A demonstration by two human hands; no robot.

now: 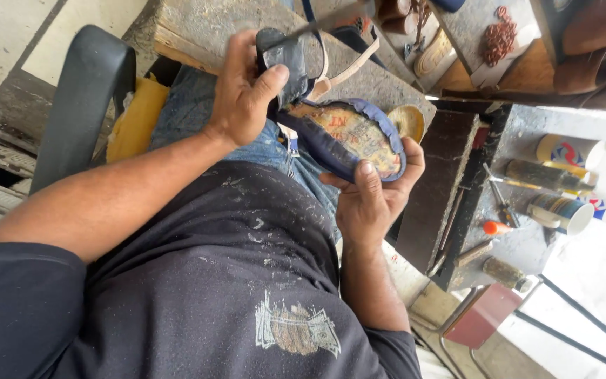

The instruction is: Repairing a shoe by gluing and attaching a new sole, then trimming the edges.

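Frame centre: shoe [351, 137] sole-up, dark blue upper edge folded over a yellowish insole, tan straps trailing toward the top. Hand at centre-right, person's left hand [373, 193], cups the toe end, fingers closed round it. Right hand [243, 95], upper centre, clamps a dark tool [283, 60] against the shoe's heel end. Cluttered workbench [527, 238] with cans [562, 210] at right.
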